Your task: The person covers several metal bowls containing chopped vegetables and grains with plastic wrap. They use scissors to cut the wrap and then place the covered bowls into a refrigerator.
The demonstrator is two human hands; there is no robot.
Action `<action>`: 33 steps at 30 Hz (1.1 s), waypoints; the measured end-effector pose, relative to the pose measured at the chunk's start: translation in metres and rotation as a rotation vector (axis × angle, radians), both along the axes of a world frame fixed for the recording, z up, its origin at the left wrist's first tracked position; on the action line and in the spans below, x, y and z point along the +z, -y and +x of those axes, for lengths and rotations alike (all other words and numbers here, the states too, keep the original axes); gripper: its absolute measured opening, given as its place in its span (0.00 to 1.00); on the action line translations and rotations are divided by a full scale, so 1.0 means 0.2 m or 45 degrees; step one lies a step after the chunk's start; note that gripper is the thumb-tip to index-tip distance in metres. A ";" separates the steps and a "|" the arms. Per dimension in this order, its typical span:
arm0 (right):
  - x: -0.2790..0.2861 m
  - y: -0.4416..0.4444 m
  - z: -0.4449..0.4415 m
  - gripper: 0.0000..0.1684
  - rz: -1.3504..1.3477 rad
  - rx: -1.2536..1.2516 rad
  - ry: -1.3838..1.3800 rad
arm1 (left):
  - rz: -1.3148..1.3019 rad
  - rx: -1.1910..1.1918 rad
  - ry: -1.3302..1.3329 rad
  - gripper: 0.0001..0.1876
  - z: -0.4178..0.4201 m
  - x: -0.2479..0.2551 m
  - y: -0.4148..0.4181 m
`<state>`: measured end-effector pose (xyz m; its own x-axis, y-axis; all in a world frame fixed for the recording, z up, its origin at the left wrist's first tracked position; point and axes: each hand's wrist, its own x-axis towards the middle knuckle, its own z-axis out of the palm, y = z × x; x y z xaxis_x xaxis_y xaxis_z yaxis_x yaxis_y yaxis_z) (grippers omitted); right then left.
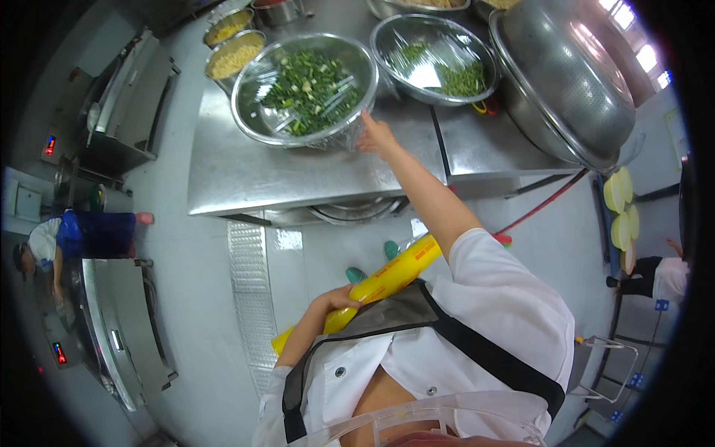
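Note:
A large steel bowl (246,125) of chopped green leaves (313,92) stands on the steel table under clear plastic wrap (341,89). My right hand (378,135) reaches to the bowl's near right rim and touches loose wrap there. Its thumb and fingers look apart, but whether they pinch the film is unclear. My left hand (339,299) grips a long yellow roll (391,274), printed with red writing, which lies slantwise across my front and passes under my right upper arm.
Beside the bowl stands another film-covered steel bowl (491,92) with greens, then a large perforated steel basin (581,72). Two smaller containers (237,56) of yellow pieces sit behind left. The table's front edge (313,201) lies before me. Other people (84,240) work at both sides.

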<state>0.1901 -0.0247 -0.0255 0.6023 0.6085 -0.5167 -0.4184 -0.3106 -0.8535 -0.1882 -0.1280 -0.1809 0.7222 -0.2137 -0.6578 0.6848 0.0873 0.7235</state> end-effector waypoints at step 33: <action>0.20 -0.61 0.44 0.14 0.502 -0.672 0.018 | -0.547 2.191 0.079 0.38 -0.62 0.83 -0.14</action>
<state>0.2775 0.0965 0.0146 0.8767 0.3717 -0.3053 -0.4169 0.2707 -0.8677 -0.3122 -0.1003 -0.0150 0.3134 0.6069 -0.7304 -0.4014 0.7817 0.4773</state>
